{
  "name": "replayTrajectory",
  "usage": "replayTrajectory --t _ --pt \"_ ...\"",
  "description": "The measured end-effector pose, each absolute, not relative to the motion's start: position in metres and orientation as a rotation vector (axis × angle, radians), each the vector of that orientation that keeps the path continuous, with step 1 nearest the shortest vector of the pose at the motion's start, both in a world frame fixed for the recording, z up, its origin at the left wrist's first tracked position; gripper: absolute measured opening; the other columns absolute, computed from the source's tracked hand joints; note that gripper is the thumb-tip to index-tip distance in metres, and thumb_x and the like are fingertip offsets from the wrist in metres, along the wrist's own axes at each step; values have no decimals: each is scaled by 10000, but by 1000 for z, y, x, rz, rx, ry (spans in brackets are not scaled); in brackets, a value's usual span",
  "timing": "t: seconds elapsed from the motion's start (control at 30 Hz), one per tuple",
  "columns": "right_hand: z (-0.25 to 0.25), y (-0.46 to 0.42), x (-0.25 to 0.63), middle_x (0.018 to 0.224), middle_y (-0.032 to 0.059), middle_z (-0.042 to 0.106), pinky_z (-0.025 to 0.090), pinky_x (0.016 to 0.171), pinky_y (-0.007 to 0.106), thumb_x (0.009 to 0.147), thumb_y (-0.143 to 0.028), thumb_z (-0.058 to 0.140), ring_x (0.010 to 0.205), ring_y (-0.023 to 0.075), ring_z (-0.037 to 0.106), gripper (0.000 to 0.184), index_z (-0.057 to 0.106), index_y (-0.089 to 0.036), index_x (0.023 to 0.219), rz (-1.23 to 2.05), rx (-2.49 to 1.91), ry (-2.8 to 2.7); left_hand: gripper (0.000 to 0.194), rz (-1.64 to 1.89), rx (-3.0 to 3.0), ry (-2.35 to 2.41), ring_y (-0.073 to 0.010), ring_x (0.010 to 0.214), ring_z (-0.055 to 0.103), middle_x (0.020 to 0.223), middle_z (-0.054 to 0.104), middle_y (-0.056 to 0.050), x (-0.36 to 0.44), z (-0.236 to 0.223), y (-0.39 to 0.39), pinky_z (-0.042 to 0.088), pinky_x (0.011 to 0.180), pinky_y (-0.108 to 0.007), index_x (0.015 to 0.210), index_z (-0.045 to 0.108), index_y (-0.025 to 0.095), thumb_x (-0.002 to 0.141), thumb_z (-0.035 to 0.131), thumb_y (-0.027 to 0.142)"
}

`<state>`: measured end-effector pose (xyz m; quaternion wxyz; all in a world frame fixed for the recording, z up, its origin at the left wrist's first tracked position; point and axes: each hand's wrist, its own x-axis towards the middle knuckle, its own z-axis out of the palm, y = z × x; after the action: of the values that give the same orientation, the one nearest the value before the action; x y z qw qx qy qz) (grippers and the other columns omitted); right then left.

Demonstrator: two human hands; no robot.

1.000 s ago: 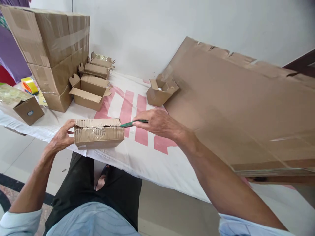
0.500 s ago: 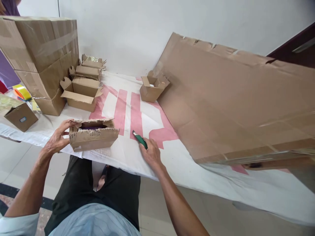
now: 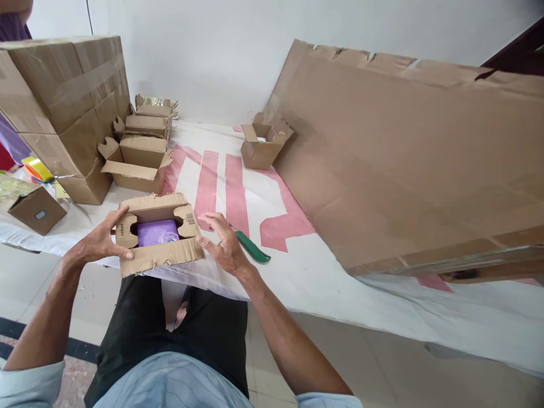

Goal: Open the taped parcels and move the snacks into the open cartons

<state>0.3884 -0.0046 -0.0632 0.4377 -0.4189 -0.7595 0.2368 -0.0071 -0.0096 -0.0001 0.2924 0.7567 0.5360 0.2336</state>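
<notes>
Pale wall (image 3: 191, 56) behind the table (image 3: 314, 289), which bears a white cloth with pink markings; below, light tiled floor (image 3: 365, 362) with a dark band (image 3: 80, 347).

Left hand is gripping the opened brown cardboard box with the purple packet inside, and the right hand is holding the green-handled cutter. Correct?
Not the cutter: the head view shows the green-handled cutter lying on the pink-printed white cloth, beside the right hand. The left hand does grip the opened brown cardboard box, purple packet inside.

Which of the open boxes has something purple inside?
The open box held by the left hand; only there does a purple packet show between the flaps.
</notes>
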Motion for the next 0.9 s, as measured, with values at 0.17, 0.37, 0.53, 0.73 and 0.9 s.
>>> replayTrajectory --t 0.17,0.37,0.53,0.73,0.9 --pt "-68 -16 365 1675 180 590 486 1358 633 1024 -505 776 1607 391 562 612 652 -266 1574 603 -1071 -1963 1470 556 2049 1473 -508 1723 393 1876 372 -190 -10 0 -10 392 1410 -646 1848 385 318 625 977 878" --pt "-62 -13 356 1668 164 595 495 1359 632 1007 -398 781 1614 387 553 623 629 -279 1599 574 -1140 -1956 1296 535 2120 1524 -503 1688 423 1843 385 -181 -13 1 0 432 1374 -653 1733 535 312 639 958 861" --pt "-39 -4 341 1587 177 636 570 1263 578 1012 -394 778 1505 368 621 659 583 -257 1626 588 -1243 -1925 1240 524 2127 1469 -442 1430 649 1591 641 -151 -12 7 4 553 1260 -576 1669 582 282 646 931 889" --pt "-13 8 327 1511 175 656 609 1140 536 980 -376 785 1441 377 635 684 573 -241 1616 569 -1486 -1970 987 607 2060 1693 -430 1388 663 1502 664 -153 13 12 -3 565 1212 -550 1498 669 222 755 859 844" --pt "8 15 317 1512 165 643 603 1087 522 921 -304 808 1387 386 655 713 571 -256 1592 582 -1658 -2082 590 406 2177 2019 -473 1319 674 1407 664 -200 49 9 -3 598 1121 -621 1284 686 214 813 853 527"
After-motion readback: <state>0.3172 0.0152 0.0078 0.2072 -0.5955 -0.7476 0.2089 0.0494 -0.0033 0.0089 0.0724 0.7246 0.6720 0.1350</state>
